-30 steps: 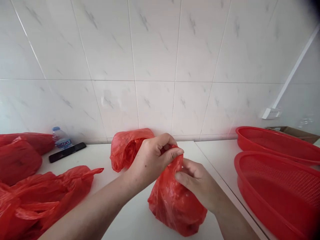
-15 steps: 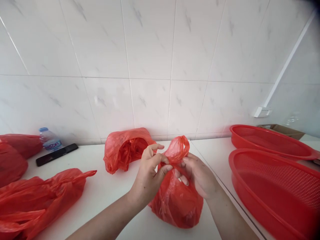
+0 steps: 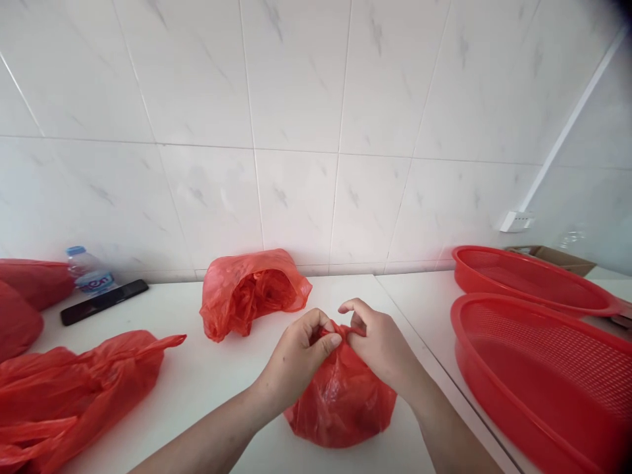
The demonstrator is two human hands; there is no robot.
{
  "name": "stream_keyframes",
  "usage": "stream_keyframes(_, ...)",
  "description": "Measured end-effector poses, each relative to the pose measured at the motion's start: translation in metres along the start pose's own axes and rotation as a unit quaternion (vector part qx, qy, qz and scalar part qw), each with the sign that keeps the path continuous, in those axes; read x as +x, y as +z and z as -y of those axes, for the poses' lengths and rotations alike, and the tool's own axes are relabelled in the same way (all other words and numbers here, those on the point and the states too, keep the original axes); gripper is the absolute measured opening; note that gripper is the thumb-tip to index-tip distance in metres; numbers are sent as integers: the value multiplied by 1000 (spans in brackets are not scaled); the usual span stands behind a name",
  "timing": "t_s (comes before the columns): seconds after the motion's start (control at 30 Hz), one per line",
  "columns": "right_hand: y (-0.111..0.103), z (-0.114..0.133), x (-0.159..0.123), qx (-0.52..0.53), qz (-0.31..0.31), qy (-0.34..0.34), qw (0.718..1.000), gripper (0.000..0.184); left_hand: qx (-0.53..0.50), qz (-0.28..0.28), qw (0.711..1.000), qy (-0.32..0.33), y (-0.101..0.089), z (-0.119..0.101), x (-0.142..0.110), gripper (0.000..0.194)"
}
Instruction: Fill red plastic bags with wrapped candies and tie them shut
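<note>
A filled red plastic bag (image 3: 343, 401) rests on the white table in front of me, its neck gathered at the top. My left hand (image 3: 306, 349) pinches the gathered neck between thumb and forefinger. On the other side, my right hand (image 3: 378, 339) grips the neck too, with its forefinger raised and bent. The two hands are close together, a small strip of red plastic showing between them. What lies inside the bag shows only as a dark shape through the plastic.
Behind my left hand lies an open, crumpled red bag (image 3: 251, 289). At left are another red bag (image 3: 99, 375), a black phone (image 3: 103, 303) and a water bottle (image 3: 91, 271). Two red perforated baskets (image 3: 523, 368) stand at right, a cardboard box (image 3: 563, 259) behind them.
The loop of plastic that stood above my hands is no longer visible there. My right hand has turned over the neck, and its fingers have come up from beneath. My left hand keeps its pinch.
</note>
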State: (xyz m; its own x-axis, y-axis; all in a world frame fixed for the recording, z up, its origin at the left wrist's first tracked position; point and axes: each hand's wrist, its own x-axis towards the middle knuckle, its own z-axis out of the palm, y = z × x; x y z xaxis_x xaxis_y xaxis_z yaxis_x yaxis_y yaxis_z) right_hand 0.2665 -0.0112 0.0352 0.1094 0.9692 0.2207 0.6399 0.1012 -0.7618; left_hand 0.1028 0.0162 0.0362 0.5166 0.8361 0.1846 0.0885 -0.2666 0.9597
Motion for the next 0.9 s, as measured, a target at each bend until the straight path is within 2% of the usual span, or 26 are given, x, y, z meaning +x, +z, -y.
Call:
stream_keyframes(0.07,2,-1,2,-23,-9,9,1000,30,37,-7,999,8,2,2,-1,9)
stream_keyframes(0.17,-2,0,3,96,54,2,994,42,119,-25,992,45,2,2,-3,9)
stream_keyframes(0.27,-14,2,2,227,125,-9,966,41,189,-36,979,69,-2,3,-3,7)
stream_keyframes(0.4,-25,-1,0,279,160,-26,947,36,234,-54,965,106,-7,4,-5,7)
stream_keyframes(0.47,-26,-4,1,274,138,-31,951,32,242,-68,958,137,-10,5,-7,10)
stream_keyframes(0.6,-16,-10,7,209,7,32,977,18,269,-92,939,194,-13,6,-18,16)
stream_keyframes(0.7,-7,-18,12,119,-71,58,989,21,290,-77,927,224,-17,12,-34,18)
stream_keyframes(0.77,-6,-25,15,76,-109,60,989,25,286,-73,931,214,-20,23,-46,18)
stream_keyframes(0.83,-9,-35,14,69,-102,63,990,26,260,-88,947,169,-25,39,-56,19)
stream_keyframes(0.9,-16,-48,9,103,-32,57,993,23,220,-99,962,127,-27,57,-62,8)
